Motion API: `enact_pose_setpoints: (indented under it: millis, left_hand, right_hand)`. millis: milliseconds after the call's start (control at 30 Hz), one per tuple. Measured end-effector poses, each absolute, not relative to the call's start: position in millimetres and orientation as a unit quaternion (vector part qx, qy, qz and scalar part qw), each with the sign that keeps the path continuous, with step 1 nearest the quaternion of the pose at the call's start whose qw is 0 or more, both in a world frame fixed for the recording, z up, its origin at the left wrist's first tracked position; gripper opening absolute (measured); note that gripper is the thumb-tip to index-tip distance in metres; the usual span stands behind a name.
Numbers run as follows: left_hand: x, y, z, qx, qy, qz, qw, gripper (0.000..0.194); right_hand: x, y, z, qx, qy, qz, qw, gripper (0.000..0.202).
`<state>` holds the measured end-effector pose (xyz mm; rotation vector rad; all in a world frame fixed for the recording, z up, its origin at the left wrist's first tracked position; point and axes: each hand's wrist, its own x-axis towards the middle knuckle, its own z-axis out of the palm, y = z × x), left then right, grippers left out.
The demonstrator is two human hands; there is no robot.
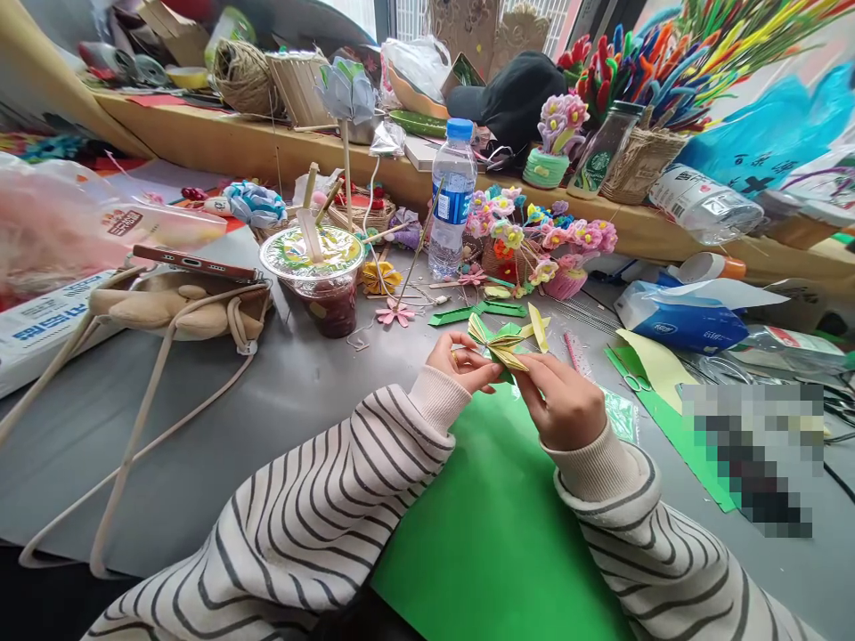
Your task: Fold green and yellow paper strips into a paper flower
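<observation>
At the far end of the green sheet (494, 525), the paper flower (498, 344) lay between both hands, its folds slanting nearward to the right hand (566, 401), which, like the left hand (462, 363), pinched it with nearly closed fingers.

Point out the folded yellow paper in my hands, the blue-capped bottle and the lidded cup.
Folded yellow paper (506, 344): head view, on its folds.
Blue-capped bottle (453, 205): head view, on its label.
Lidded cup (321, 269): head view, on its lid.
</observation>
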<state>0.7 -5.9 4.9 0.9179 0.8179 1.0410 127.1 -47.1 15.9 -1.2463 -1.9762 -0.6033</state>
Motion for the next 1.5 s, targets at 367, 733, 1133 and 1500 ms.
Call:
enact_pose_setpoints:
  millis: [367, 733, 1133, 1500]
  left_hand:
    - [1, -12, 18, 0.442, 0.403, 0.473, 0.647, 0.04]
    - [-4, -6, 20, 0.459, 0.423, 0.423, 0.657, 0.034]
    - [-2, -8, 5, 0.546, 0.435, 0.441, 0.564, 0.034]
    - [-2, -7, 11, 0.512, 0.429, 0.417, 0.617, 0.035]
  right_hand:
    - [129, -46, 15, -0.48, -0.775, -0.215, 0.35, 0.008]
    - [134, -42, 8, -0.453, -0.796, -0.124, 0.381, 0.01]
    - [128, -45, 3, -0.478, -0.777, -0.153, 0.38, 0.011]
    - [132, -43, 4, -0.47, -0.792, -0.133, 0.365, 0.009]
